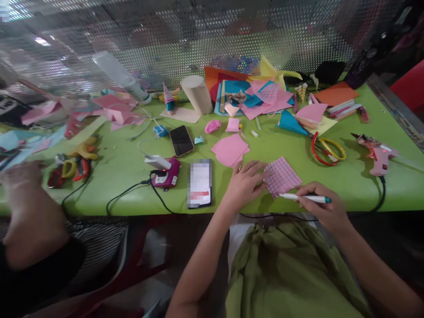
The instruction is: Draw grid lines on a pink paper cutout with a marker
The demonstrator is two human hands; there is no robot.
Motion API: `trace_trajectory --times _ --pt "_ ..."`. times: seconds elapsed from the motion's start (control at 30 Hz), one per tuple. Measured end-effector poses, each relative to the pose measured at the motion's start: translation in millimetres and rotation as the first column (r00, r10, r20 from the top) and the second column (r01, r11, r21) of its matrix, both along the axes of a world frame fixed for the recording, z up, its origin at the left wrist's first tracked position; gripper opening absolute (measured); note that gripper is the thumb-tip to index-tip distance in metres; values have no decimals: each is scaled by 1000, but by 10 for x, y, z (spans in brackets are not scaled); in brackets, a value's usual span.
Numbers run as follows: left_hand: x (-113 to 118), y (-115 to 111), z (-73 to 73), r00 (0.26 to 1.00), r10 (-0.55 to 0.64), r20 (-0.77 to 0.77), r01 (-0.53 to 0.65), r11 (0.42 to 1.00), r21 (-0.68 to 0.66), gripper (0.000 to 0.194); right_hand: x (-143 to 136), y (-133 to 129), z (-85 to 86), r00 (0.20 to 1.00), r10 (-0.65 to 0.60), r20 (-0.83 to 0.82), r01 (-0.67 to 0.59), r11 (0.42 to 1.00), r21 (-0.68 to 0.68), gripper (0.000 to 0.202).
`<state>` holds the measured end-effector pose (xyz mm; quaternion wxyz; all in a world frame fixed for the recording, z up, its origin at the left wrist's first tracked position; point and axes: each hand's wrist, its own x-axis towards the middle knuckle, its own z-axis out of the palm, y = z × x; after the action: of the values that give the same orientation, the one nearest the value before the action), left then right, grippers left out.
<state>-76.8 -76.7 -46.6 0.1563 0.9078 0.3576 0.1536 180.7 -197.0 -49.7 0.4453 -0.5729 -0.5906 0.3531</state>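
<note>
Checked paper (283, 176) between left hand (247, 180), spread at its edge, and right hand (327, 211), pinched round marker (317, 199)

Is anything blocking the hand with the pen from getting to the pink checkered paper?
Nothing visible is. The right hand has the white marker in its grip, with the tip right at the near edge of the pink checkered paper. The left hand is at the paper's left side, not between them.
</note>
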Motion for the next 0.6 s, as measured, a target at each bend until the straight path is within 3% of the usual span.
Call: trace_trajectory --times 0.3,0.6 --pt "28 -288 55 1000 -2 -30 -1 996 -89 62 -28 65 -118 990 94 104 -93 996 -12 7" --pt "26 -302 34 1000 2 -31 -6 994 -113 65 -68 76 -63 988 106 109 -106 994 -4 7"
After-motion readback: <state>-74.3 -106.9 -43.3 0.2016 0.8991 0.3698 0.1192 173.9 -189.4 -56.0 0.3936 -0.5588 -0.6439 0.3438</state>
